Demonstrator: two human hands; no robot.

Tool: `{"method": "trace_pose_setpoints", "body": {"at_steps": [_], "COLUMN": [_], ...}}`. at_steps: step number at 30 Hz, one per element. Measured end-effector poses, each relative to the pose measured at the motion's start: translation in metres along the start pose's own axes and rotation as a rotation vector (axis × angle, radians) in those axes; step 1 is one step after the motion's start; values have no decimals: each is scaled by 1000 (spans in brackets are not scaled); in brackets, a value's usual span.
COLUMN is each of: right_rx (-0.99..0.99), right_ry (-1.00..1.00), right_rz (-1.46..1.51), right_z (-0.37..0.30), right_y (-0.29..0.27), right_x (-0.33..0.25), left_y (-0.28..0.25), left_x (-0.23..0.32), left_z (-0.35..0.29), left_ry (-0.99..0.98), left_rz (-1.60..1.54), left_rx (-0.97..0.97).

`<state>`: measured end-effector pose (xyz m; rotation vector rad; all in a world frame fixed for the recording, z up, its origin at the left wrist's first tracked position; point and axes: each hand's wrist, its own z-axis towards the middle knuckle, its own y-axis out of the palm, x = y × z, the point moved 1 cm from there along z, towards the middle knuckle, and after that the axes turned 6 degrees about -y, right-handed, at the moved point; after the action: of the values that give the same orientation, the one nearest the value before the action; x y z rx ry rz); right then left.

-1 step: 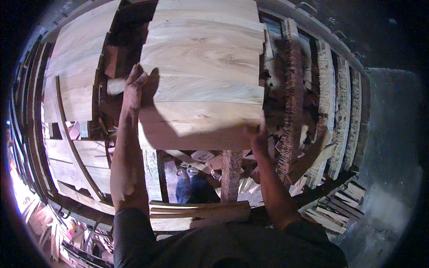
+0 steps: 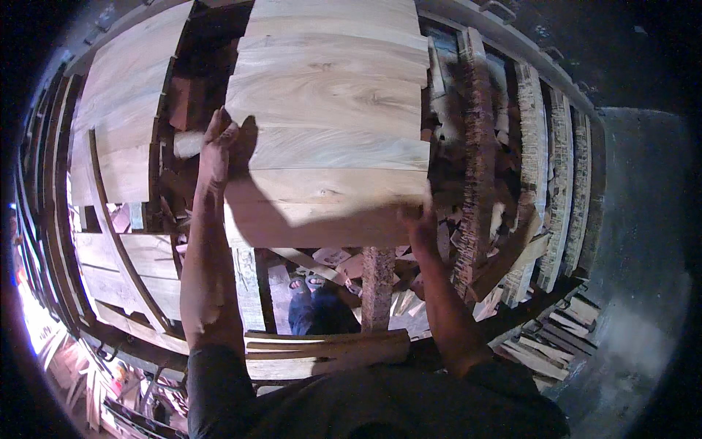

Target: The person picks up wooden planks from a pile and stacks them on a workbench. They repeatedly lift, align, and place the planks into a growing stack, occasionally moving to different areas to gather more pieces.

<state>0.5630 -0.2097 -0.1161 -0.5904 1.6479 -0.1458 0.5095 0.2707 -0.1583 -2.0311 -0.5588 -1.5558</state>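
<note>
Pale wooden boards [image 2: 329,139] lie edge to edge in a row, forming a panel in front of me. My left hand [image 2: 219,139] presses against their left ends, fingers closed together at the edge. At the near right corner my right hand [image 2: 418,219] grips the end of the nearest board [image 2: 322,223], its thumb toward the top face and its other fingers mostly hidden. A dark shadow of my arms and hands falls across the nearest boards.
Rough-edged wooden slats [image 2: 475,161] run away from me on the right. More boards [image 2: 121,110] lie at the left, crossed by a thin strip [image 2: 110,212]. Offcuts litter the space below the slats. A short stack of boards [image 2: 329,351] lies right before my body.
The view has shifted very slightly. My hands keep their places on the boards.
</note>
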Motion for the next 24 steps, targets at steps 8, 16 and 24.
{"method": "trace_pose_setpoints", "body": {"at_steps": [8, 16, 24], "right_rx": [29, 42, -201], "right_ry": [22, -369, -778], "right_rz": [80, -482, -857], "right_z": [-2, -10, -41], "right_y": [-3, 3, 62], "right_x": [-6, -55, -74], "left_y": [26, 72, 99], "left_x": [54, 102, 69], "left_z": [-23, -108, -209], "left_ry": [-144, 546, 448], "left_rz": [-121, 831, 1029], "left_rx": [-72, -16, -340]}}
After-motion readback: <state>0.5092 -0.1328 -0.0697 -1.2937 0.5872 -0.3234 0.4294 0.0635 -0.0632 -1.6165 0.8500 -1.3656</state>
